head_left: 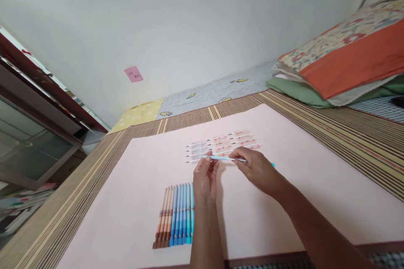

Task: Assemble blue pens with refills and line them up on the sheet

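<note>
Between my two hands, a slim light blue pen (221, 158) lies nearly level above the pink sheet. My left hand (205, 175) is closed, pinching its left end between thumb and fingers. Fingers of my right hand (255, 167) are closed on its thinner right end. A teal tip (273, 164) shows just past the right hand; whether it belongs to the same pen I cannot tell. Beyond the hands lie several thin, refill-like sticks (221, 145) in rows, some with pink patterns. A row of brown and blue pens (175, 214) lies left of my left forearm, which hides part of it.
The large pink sheet (120, 210) covers much of a striped mat (334, 134). Folded bedding (356, 59) is piled at the back right. Behind stands a white wall with a pink note (134, 74). A glass-fronted cabinet (31, 147) is at the left.
</note>
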A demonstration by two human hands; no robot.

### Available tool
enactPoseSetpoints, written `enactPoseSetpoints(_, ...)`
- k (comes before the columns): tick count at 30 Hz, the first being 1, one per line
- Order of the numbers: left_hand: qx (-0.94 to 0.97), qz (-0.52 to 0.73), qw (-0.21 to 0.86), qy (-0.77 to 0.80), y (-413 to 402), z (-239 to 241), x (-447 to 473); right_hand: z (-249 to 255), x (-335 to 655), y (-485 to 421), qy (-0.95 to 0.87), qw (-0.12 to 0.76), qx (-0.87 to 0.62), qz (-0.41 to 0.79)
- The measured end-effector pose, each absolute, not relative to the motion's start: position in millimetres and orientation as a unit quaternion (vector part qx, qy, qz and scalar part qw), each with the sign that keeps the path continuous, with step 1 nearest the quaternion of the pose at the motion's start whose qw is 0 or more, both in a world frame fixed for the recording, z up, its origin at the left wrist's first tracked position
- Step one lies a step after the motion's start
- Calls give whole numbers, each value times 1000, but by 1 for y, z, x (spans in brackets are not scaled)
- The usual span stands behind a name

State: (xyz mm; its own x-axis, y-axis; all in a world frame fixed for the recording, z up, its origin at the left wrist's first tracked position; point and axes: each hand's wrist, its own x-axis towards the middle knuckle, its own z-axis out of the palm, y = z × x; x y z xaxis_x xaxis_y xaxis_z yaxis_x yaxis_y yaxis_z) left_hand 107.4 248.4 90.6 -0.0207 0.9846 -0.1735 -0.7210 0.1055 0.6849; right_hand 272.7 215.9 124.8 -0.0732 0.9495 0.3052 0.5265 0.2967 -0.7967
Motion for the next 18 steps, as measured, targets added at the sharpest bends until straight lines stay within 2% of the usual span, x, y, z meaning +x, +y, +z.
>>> enactPoseSetpoints(5,206,629,681,314,241,92,121,121,264,218,-697,468,-520,159)
enactPoseSetpoints(10,214,606,717,270,234,92,133,120,257,219,-691,530,-472,137)
enactPoseSetpoints(14,195,605,726,262,233,90,135,122,258,218,-669,550,-467,177)
enactPoseSetpoints(18,103,597,749,269,235,89,137,131,263,216,-594,591,-460,293)
